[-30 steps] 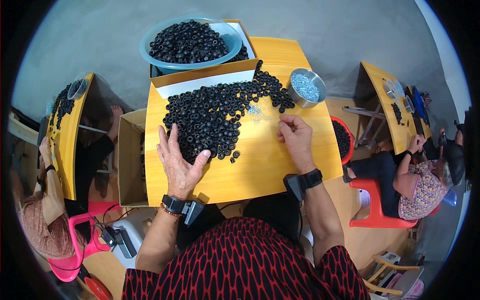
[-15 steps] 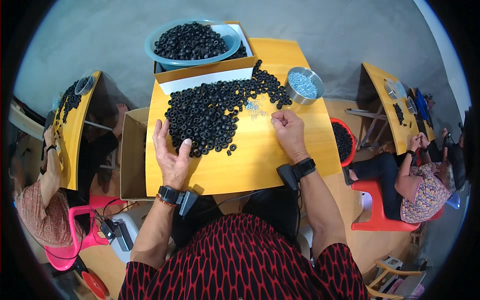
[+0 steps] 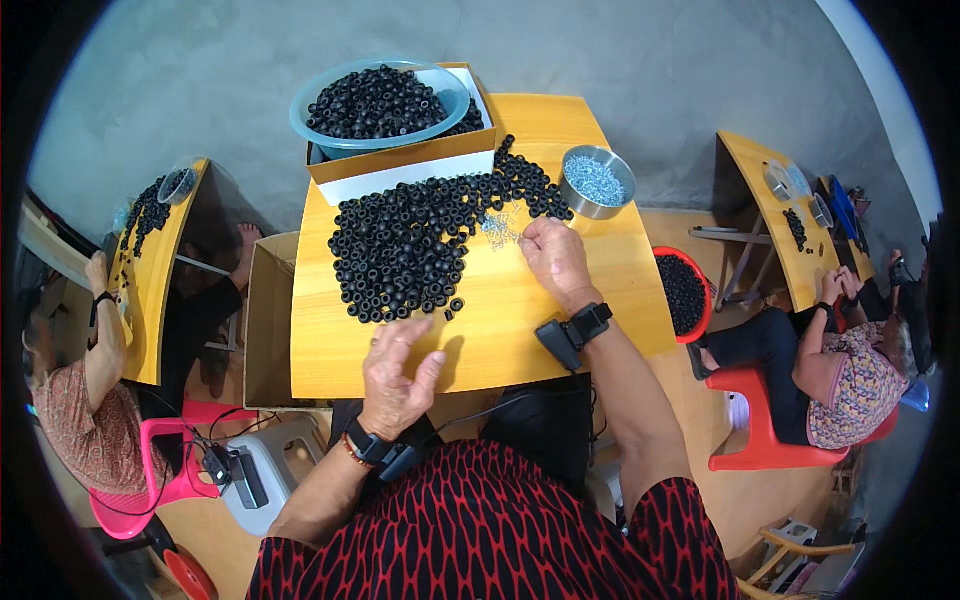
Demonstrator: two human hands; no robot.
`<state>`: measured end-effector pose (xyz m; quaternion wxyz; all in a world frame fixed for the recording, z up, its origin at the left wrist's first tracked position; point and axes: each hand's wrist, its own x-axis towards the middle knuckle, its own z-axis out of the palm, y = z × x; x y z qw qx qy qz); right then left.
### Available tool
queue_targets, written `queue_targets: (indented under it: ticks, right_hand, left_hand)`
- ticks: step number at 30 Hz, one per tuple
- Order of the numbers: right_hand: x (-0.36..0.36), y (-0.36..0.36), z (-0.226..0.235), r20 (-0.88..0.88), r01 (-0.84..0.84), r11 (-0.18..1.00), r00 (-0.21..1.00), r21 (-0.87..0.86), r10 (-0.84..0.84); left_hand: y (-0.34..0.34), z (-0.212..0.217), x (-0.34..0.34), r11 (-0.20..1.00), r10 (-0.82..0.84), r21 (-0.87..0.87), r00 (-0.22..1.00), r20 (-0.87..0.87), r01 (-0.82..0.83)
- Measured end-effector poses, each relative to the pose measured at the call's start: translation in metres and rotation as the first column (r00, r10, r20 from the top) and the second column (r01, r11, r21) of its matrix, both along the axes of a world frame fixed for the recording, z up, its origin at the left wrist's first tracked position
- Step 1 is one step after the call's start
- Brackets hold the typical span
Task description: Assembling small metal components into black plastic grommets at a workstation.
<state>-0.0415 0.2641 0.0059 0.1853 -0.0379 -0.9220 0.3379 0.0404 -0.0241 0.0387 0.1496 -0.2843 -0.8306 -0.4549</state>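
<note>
My left hand (image 3: 398, 378) hovers over the near edge of the yellow table (image 3: 560, 345), fingers apart and holding nothing that I can see. Just beyond it spreads a pile of small black ring-shaped parts (image 3: 390, 255). My right hand (image 3: 557, 258) is closed with its fingertips pinched together, beside a little heap of small silvery screw-like pieces (image 3: 497, 230). Whatever its fingertips hold is too small to make out. Past that hand stands a round metal bowl (image 3: 612, 212) with many more of the silvery pieces.
A blue basin (image 3: 300, 115) heaped with black parts sits in a cardboard box (image 3: 410, 165) at the back. A red bucket (image 3: 708, 305) of black parts stands right of the table, a large carton (image 3: 270, 330) left. Other people work at tables (image 3: 165, 260) on both sides.
My left hand has drawn back from the black pile toward the table's near edge. My right hand has shifted slightly left, to the small silvery heap.
</note>
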Motion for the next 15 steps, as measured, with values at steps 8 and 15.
queue_targets:
  ticks: [8,15]
  right_hand:
    - [0.011,0.006,-0.004,-0.076,-0.053,0.966,0.996,-0.253,0.034]
    - [0.014,0.015,-0.011,-0.019,-0.105,0.860,0.994,-0.500,0.110]
  left_hand:
    - [0.021,-0.014,-0.001,0.996,-0.050,0.081,0.983,0.174,0.036]
    - [0.016,-0.026,0.000,0.974,0.085,0.198,0.985,0.148,-0.114]
